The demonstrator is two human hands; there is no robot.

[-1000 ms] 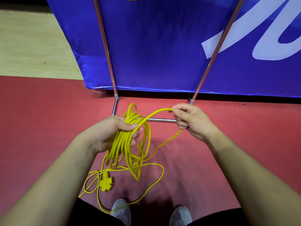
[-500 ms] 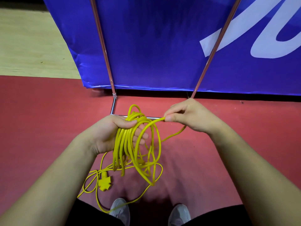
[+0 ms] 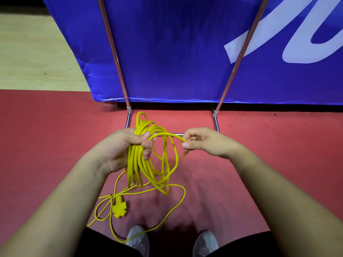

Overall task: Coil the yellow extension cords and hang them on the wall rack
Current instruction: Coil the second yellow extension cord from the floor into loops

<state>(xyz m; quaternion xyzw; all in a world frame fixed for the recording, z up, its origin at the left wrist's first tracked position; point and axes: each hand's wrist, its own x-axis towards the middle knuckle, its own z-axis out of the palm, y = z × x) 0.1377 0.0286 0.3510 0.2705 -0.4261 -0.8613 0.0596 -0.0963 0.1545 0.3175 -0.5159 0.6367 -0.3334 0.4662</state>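
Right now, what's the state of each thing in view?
coil: partly wound, hanging from the left hand.
left hand: grips the coil's top.
right hand: pinches a loop beside the coil.
loose cord: unwound, trailing on the floor.
cord end: lying on the floor.

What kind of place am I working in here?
Most likely an indoor sports hall or event venue: a red floor meets pale wood flooring, and a blue banner with large white lettering stands on a metal tube frame.
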